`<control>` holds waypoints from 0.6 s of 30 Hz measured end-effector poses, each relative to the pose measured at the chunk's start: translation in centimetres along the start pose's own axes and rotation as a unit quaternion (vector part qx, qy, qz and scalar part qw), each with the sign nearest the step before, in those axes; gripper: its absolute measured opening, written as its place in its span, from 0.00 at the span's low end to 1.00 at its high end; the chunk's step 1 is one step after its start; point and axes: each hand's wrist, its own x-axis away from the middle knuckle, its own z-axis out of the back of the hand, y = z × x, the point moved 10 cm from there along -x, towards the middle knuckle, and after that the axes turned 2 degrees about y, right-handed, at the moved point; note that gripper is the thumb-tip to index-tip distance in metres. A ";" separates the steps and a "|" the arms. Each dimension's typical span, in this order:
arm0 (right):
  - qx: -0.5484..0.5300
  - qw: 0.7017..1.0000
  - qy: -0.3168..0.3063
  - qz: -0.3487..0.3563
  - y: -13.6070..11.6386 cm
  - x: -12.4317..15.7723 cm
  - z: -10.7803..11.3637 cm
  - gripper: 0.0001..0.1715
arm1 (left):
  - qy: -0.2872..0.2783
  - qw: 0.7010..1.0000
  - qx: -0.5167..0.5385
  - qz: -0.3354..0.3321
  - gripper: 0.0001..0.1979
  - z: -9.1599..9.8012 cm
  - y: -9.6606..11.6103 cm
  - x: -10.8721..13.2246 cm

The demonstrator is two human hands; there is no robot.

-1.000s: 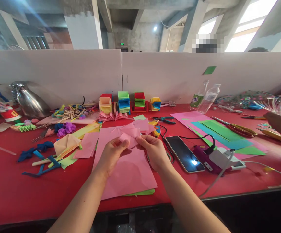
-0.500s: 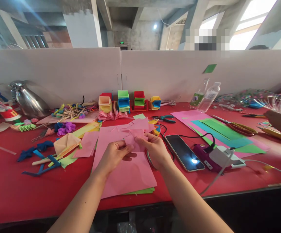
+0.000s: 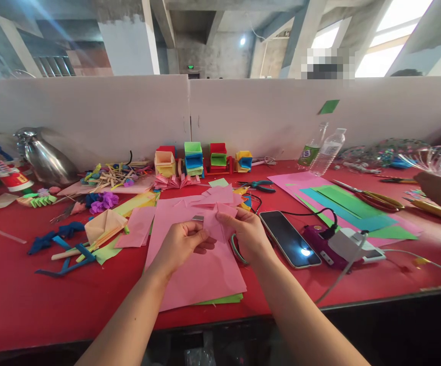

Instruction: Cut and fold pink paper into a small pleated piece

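Observation:
My right hand (image 3: 251,234) pinches a small folded pink paper (image 3: 220,218) between thumb and fingers, its flap standing up at the top. Left of it, my left hand (image 3: 182,246) is closed, thumb against the fingers. A small grey flat piece (image 3: 198,218), like a bit of metal blade, sticks out above those fingers; its lower part is hidden. Both hands hover over a large pink sheet (image 3: 201,277), which lies on green paper (image 3: 228,299). Pink paper offcuts (image 3: 220,194) lie just beyond the hands. The round handle of a scissors-like tool (image 3: 237,250) shows under my right hand.
A phone (image 3: 289,239) and a purple power strip (image 3: 321,246) with cables lie at right. Coloured sheets (image 3: 342,203), scissors (image 3: 373,197) and pliers (image 3: 258,186) lie behind. Folded paper boxes (image 3: 193,157) stand by the partition; blue strips (image 3: 67,262) lie left. Another person's hand (image 3: 436,190) is far right.
My right hand has drawn the folded pink paper slightly right, away from my left fingers. The grey flat piece above my left hand now shows.

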 end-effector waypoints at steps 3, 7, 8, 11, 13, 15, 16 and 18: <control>-0.018 1.000 -0.007 0.002 0.2 -0.1 -0.3 0.08 | 0.008 1.000 0.002 0.006 0.08 0.1 0.0 -0.1; -0.013 1.000 0.003 0.001 0.3 0.0 -0.2 0.09 | 0.013 1.000 -0.003 0.020 0.07 0.4 0.0 -0.2; -0.010 1.000 0.007 0.001 0.3 0.1 -0.2 0.09 | 0.012 1.000 -0.004 0.027 0.07 0.5 -0.1 -0.2; -0.014 1.000 0.009 0.002 0.4 0.1 -0.2 0.09 | 0.003 0.999 -0.010 0.042 0.08 0.8 -0.3 -0.1; -0.020 1.000 0.011 0.005 0.4 0.0 -0.2 0.09 | -0.003 0.999 -0.009 0.045 0.08 1.0 -0.3 -0.1; -0.026 1.000 0.011 0.007 0.4 0.0 -0.1 0.09 | 0.001 0.999 0.008 0.035 0.08 1.2 -0.2 -0.2; -0.030 1.000 0.008 0.006 0.4 0.0 -0.2 0.09 | 0.007 0.999 0.024 0.025 0.07 1.4 -0.1 -0.3; -0.036 0.999 0.000 -0.001 0.5 0.0 -0.3 0.10 | 0.028 0.998 0.060 -0.002 0.11 1.9 0.1 -0.4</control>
